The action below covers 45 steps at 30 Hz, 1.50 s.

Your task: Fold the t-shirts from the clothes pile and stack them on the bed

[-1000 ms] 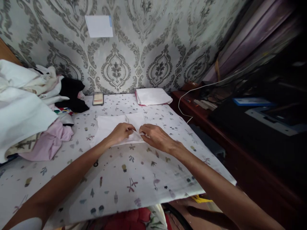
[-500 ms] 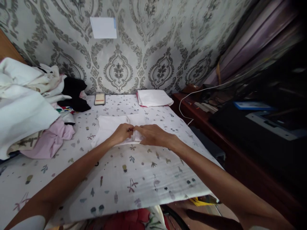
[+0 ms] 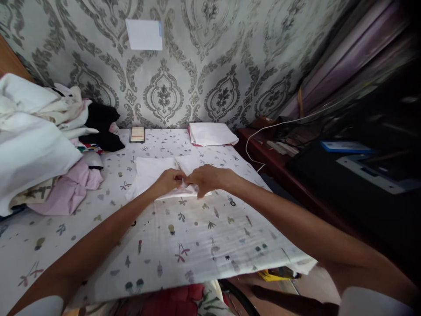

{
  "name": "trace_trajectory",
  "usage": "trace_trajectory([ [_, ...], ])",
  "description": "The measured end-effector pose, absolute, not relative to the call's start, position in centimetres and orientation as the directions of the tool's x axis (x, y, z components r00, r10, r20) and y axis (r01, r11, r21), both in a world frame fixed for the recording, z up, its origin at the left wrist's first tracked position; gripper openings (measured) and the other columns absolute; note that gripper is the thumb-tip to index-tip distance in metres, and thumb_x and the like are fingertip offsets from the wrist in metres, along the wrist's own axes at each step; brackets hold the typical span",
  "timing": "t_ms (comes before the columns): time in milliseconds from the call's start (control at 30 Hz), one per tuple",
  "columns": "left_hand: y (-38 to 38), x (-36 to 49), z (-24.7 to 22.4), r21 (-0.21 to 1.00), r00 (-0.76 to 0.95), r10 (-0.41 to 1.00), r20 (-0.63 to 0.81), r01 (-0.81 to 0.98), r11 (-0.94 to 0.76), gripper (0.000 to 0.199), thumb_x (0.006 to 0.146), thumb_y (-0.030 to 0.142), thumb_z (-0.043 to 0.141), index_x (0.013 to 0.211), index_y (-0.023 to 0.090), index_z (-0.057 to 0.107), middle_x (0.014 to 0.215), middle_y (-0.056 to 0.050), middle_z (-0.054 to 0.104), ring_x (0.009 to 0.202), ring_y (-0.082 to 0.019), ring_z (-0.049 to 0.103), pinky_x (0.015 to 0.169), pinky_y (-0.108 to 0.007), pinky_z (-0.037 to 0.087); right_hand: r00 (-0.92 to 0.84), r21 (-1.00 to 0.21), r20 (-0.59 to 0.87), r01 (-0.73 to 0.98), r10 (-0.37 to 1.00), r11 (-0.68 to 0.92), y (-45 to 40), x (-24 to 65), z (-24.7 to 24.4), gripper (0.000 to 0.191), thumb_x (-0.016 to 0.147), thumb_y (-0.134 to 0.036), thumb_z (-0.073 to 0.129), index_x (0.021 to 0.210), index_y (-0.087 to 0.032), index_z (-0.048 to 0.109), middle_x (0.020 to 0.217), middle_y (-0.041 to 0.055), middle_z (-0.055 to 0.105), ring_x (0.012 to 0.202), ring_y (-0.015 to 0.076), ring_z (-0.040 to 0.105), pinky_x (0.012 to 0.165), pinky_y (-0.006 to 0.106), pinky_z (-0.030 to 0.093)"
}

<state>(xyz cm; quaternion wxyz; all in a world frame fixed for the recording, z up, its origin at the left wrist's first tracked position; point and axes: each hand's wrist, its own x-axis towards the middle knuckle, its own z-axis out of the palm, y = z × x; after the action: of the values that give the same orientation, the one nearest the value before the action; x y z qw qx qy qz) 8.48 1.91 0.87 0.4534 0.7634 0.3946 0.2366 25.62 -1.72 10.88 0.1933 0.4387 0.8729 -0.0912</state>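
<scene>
On a cloth-covered table [image 3: 158,245] printed with small plant motifs, a thin white garment [image 3: 153,169] lies flat, its long axis running left to right. Left hand [image 3: 169,181] and right hand [image 3: 205,177] pinch its near edge between curled fingers, almost touching; the fabric looks soft, lightly creased.

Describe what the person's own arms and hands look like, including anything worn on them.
The left hand and right hand are bare: no gloves, watch or bracelet shows. White left sleeve and right sleeve edges show at the bottom corners, with no markings visible.
</scene>
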Motion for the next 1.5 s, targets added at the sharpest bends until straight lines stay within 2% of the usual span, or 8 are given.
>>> trace_trajectory([
  [367,1.2,8.8,1.9,0.89,0.505,0.863,0.006,0.39,-0.235,0.025,0.073,0.009,0.054,0.085,0.014,0.076,0.054,0.002,0.063,0.056,-0.013,0.057,0.055,-0.021,0.038,-0.637,-0.182,-0.301,0.769,0.71,0.613,-1.6,27.3,11.3,0.024,0.074,-0.012,0.071,0.091,-0.029,0.074,0.077,-0.0011,0.066,0.074,0.0171,0.059,0.065,0.028,0.036],
  [533,1.3,9.0,2.2,0.985,0.393,0.912,-0.118,0.166,0.056,0.016,0.075,0.005,0.054,0.077,0.013,0.068,0.064,-0.001,0.067,0.057,-0.014,0.065,0.047,-0.019,0.042,-0.633,-0.167,-0.167,0.773,0.756,0.611,-2.6,26.7,11.5,0.024,0.083,-0.013,0.063,0.101,-0.026,0.07,0.089,0.0024,0.064,0.077,0.0171,0.057,0.063,0.027,0.034],
  [667,1.4,8.9,2.4,0.978,0.391,0.899,-0.199,0.017,0.209,0.014,0.077,0.004,0.055,0.071,0.013,0.065,0.062,-0.002,0.065,0.056,-0.013,0.064,0.06,-0.024,0.055,-0.603,-0.167,-0.139,0.796,0.785,0.582,-4.4,25.9,10.1,0.025,0.089,-0.013,0.054,0.107,-0.023,0.067,0.104,0.0064,0.06,0.074,0.016,0.055,0.061,0.027,0.035],
  [867,1.5,8.5,2.8,0.945,0.383,0.882,-0.276,-0.06,0.322,0.019,0.085,0.024,0.062,0.069,0.014,0.062,0.063,-0.004,0.064,0.054,-0.013,0.06,0.054,-0.024,0.052,-0.668,-0.294,-0.024,0.716,0.744,0.633,-6.0,25.8,6.4,0.034,0.09,-0.011,0.055,0.121,-0.024,0.061,0.109,0.0068,0.059,0.091,0.0199,0.059,0.074,0.031,0.047],
  [1033,1.7,8.7,2.6,0.981,0.366,0.913,-0.182,0.01,0.191,0.018,0.07,0.013,0.072,0.064,0.016,0.055,0.053,0.005,0.052,0.047,-0.009,0.052,0.048,-0.02,0.046,-0.551,-0.509,0.171,0.66,0.817,0.552,-6.3,26.3,4.0,0.035,0.095,-0.015,0.05,0.129,-0.025,0.055,0.108,0.005,0.063,0.085,0.0167,0.061,0.079,0.033,0.052],
  [1200,1.9,8.4,2.6,0.961,0.319,0.927,-0.195,0.25,0.116,0.011,0.076,0.009,0.061,0.079,0.018,0.055,0.055,0.006,0.056,0.043,-0.011,0.056,0.045,-0.02,0.041,-0.377,-0.468,0.231,0.765,0.897,0.442,-6.7,26.1,2.5,0.019,0.095,-0.015,0.05,0.104,-0.017,0.067,0.099,0.0073,0.064,0.083,0.018,0.06,0.075,0.032,0.051],
  [1367,3.6,7.2,3.2,0.8,0.277,0.961,-0.014,0.58,-0.155,0.013,0.083,0.015,0.056,0.095,0.02,0.06,0.069,0.004,0.064,0.048,-0.012,0.059,0.054,-0.023,0.042,-0.42,-0.472,0.284,0.722,0.862,0.507,-6.9,25.8,1.7,0.018,0.094,-0.015,0.054,0.099,-0.018,0.071,0.1,0.0086,0.065,0.093,0.0207,0.061,0.081,0.034,0.053],
  [1500,6.9,7.5,3.4,0.634,0.184,0.975,0.129,0.74,-0.223,0.015,0.088,0.027,0.057,0.1,0.022,0.064,0.089,-0.002,0.07,0.078,-0.017,0.066,0.069,-0.025,0.043,-0.403,-0.482,0.369,0.687,0.837,0.543,-7.0,25.7,1.0,0.019,0.093,-0.014,0.054,0.102,-0.018,0.071,0.101,0.0088,0.065,0.097,0.0216,0.06,0.082,0.035,0.053],
])
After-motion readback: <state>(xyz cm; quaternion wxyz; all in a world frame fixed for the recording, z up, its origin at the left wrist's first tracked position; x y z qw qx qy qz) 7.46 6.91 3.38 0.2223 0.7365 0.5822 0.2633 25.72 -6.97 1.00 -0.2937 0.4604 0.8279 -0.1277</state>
